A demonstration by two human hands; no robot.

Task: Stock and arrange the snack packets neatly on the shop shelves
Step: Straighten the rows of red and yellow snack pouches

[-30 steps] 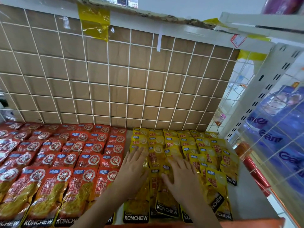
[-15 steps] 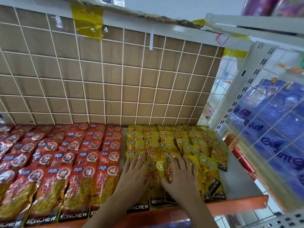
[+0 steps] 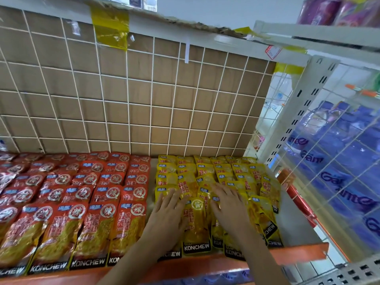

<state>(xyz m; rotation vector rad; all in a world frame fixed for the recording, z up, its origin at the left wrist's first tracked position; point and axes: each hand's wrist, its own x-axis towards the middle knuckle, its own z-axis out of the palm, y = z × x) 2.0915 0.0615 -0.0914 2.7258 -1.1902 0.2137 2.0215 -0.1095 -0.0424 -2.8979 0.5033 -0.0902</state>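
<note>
Yellow snack packets [image 3: 197, 219] lie in overlapping rows on the right part of the shelf [image 3: 296, 231]. My left hand [image 3: 168, 219] lies flat on the front left packets, fingers straight and spread. My right hand [image 3: 228, 204] rests flat on the packets just to the right, fingers straight, pointing up and left. Red snack packets [image 3: 82, 202] fill the left part of the shelf in neat overlapping rows. Some yellow packets in the middle rows sit askew.
A white wire grid over brown cardboard [image 3: 131, 95] backs the shelf. An orange price rail [image 3: 298, 251] runs along the front edge. To the right, a white upright [image 3: 296, 112] and wire mesh hold blue packs [image 3: 337, 161]. Purple goods [image 3: 337, 11] sit above.
Both hands have slid back toward the front edge over the yellow packets, staying flat. The view has pulled back and tilted, so the orange rail shows now.
</note>
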